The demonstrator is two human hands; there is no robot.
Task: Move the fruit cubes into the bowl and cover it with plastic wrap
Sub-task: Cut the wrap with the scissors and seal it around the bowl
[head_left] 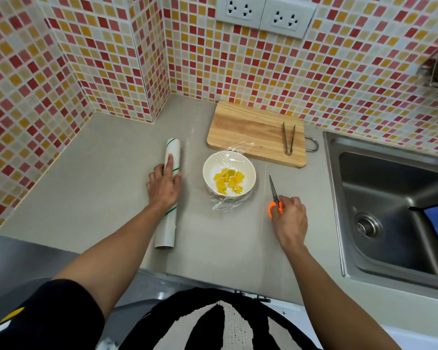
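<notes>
right hand (290, 215) curled around the orange handles of a pair of scissors (275, 197), blades closed and pointing toward the top of the frame, tip resting on or just above the counter (99, 178); cannot tell which. left hand (163, 185) lies flat and spread on the plastic wrap roll (168, 193), fingers extended, palm pressing down rather than wrapped around it. roll lies lengthwise at centre-left of frame, white with thin green lines.

white bowl (229, 176) sits at frame centre, between the two hands, touching neither. yellow fruit cubes (229, 180) are inside it. clear plastic film (228, 202) lies over the bowl, with crinkled edges showing at its upper and lower rims.

wooden cutting board (256, 133) just above the bowl, bare except for metal tongs (288, 141) near its right end. steel sink (390, 210) at right of frame.
</notes>
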